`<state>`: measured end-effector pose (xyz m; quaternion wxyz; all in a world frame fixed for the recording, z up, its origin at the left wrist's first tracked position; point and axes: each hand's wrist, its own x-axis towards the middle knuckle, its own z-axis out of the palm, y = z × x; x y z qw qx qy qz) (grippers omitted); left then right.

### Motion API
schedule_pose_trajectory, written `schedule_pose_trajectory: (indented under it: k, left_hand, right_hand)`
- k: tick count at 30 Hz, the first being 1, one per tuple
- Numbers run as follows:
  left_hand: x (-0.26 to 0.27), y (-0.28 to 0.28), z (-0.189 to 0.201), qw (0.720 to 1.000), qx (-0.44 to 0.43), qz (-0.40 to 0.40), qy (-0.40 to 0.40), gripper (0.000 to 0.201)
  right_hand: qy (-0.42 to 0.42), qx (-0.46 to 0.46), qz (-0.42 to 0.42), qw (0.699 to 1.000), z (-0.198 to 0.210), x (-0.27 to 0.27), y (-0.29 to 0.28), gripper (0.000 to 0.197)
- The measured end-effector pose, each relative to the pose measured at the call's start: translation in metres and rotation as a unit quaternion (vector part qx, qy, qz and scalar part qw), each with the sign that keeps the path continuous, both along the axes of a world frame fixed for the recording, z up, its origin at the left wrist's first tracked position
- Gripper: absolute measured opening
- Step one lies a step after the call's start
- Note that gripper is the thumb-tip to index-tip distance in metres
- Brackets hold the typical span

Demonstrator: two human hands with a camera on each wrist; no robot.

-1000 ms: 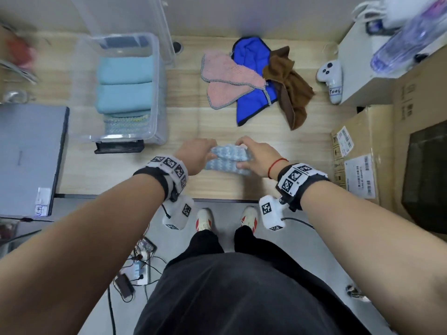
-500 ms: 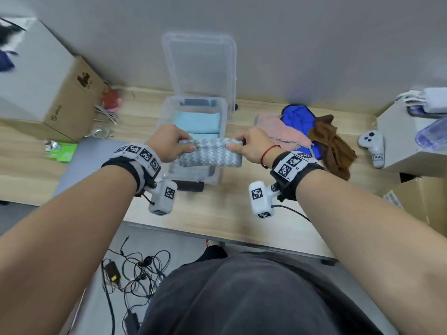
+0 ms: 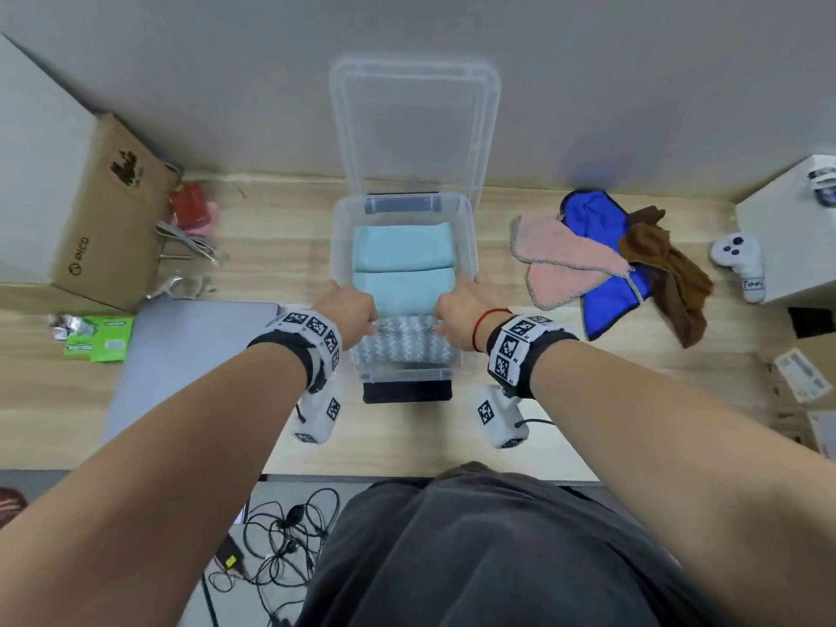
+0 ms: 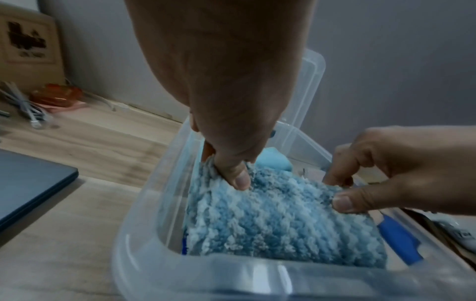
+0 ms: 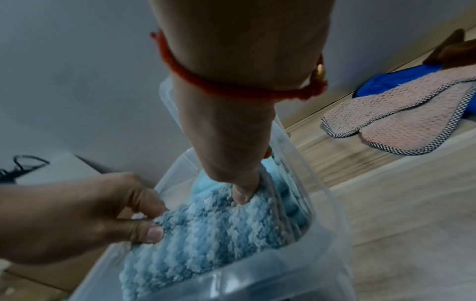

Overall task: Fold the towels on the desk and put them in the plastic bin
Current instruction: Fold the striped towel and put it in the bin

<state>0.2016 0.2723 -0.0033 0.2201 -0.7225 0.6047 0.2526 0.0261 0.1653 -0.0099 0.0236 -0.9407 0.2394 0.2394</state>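
A folded blue-and-white fluffy towel (image 3: 404, 342) (image 4: 270, 220) (image 5: 206, 236) sits in the near end of the clear plastic bin (image 3: 470, 246) (image 4: 144, 224) (image 5: 322, 224). My left hand (image 3: 350, 310) (image 4: 226, 163) pinches its left top edge and my right hand (image 3: 457, 312) (image 5: 239, 179) pinches its right top edge, thumbs on the near face. Two folded light blue towels (image 3: 402, 246) lie behind it in the bin. On the desk to the right lie unfolded pink (image 3: 565, 264) (image 5: 401, 122), blue (image 3: 592, 219) and brown (image 3: 669, 273) towels.
The bin's lid (image 3: 414, 129) stands open against the wall. A grey laptop (image 3: 181, 355) lies left of the bin, with a cardboard box (image 3: 104, 210), cables (image 3: 190, 242) and green packets (image 3: 99, 339) further left. A white controller (image 3: 739, 264) and white box (image 3: 791, 228) sit at the right.
Both hands lifted the folded blue-and-white towel from the desk's front edge, carried it over the bin and lowered it into the near end.
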Motion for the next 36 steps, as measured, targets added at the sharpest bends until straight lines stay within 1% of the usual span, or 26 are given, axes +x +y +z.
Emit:
schedule_pose_trajectory:
  k: [3,5,7,9,12,14,16,17,19,20,21,23,24,26,28,29,32,34,35,36]
  left_hand:
    - [0.002,-0.004,-0.012,0.997,0.028,-0.057,-0.034,0.02]
    - [0.0,-0.005,-0.02,0.995,0.048,-0.079,-0.037,0.018]
    - [-0.003,-0.004,-0.026,0.994,0.042,-0.09,-0.037,0.018]
    - [-0.001,-0.004,-0.029,0.996,0.015,-0.081,-0.036,0.021]
    - [0.005,-0.004,-0.031,0.997,-0.041,-0.058,-0.007,0.026]
    - [0.01,-0.005,-0.029,0.995,-0.069,-0.041,0.05,0.021]
    - [0.011,-0.006,-0.025,0.989,-0.071,-0.037,0.125,0.017]
    - [0.011,-0.006,-0.025,0.985,-0.065,-0.038,0.153,0.016]
    - [0.008,-0.004,-0.028,0.981,-0.049,-0.055,0.181,0.018]
    - [0.008,-0.002,-0.031,0.981,-0.034,-0.066,0.177,0.021]
    - [0.008,0.0,-0.035,0.982,-0.018,-0.085,0.168,0.015]
    - [0.008,-0.001,-0.042,0.983,0.012,-0.114,0.145,0.037]
    - [0.006,-0.003,-0.042,0.983,0.032,-0.116,0.141,0.04]
    - [0.002,-0.01,-0.042,0.985,0.07,-0.092,0.131,0.036]
    - [-0.004,-0.015,-0.042,0.982,0.119,-0.095,0.112,0.016]
    - [-0.006,-0.016,-0.044,0.98,0.132,-0.102,0.106,0.018]
    - [-0.007,-0.013,-0.041,0.976,0.149,-0.117,0.107,0.027]
    - [-0.003,-0.011,-0.037,0.977,0.137,-0.089,0.139,0.044]
    - [-0.001,-0.011,-0.034,0.978,0.116,-0.073,0.155,0.05]
    - [0.001,-0.011,-0.031,0.981,0.087,-0.046,0.169,0.05]
  right_hand:
    - [0.052,-0.028,0.026,0.998,-0.009,0.008,0.003,0.018]
    - [0.073,-0.045,0.031,0.996,-0.016,0.013,0.006,0.018]
    - [0.069,-0.054,0.034,0.996,-0.021,0.014,0.008,0.018]
    - [0.054,-0.053,0.035,0.997,-0.023,0.014,0.008,0.017]
    - [0.016,-0.021,0.019,0.999,-0.024,0.016,0.006,0.014]
    - [-0.022,0.057,0.011,0.998,-0.021,0.019,0.004,0.006]
    - [-0.027,0.149,0.019,0.988,-0.019,0.023,0.002,0.017]
    - [-0.019,0.177,0.025,0.984,-0.017,0.025,0.002,0.024]
    - [-0.002,0.195,0.038,0.98,-0.02,0.026,0.002,0.034]
    - [0.007,0.198,0.041,0.979,-0.023,0.025,0.002,0.037]
    - [0.02,0.2,0.043,0.979,-0.027,0.025,0.003,0.04]
    - [0.046,0.201,0.043,0.978,-0.033,0.024,0.003,0.047]
    - [0.057,0.203,0.041,0.977,-0.035,0.023,0.003,0.051]
    - [0.074,0.211,0.038,0.974,-0.036,0.024,0.003,0.056]
    - [0.085,0.216,0.041,0.972,-0.036,0.027,0.004,0.058]
    - [0.094,0.217,0.042,0.971,-0.036,0.028,0.005,0.06]
    - [0.108,0.227,0.037,0.967,-0.035,0.029,0.007,0.061]
    - [0.098,0.241,0.023,0.965,-0.032,0.027,0.006,0.059]
    - [0.084,0.248,0.01,0.965,-0.031,0.026,0.004,0.057]
    - [0.063,0.253,-0.008,0.965,-0.027,0.023,0.002,0.054]
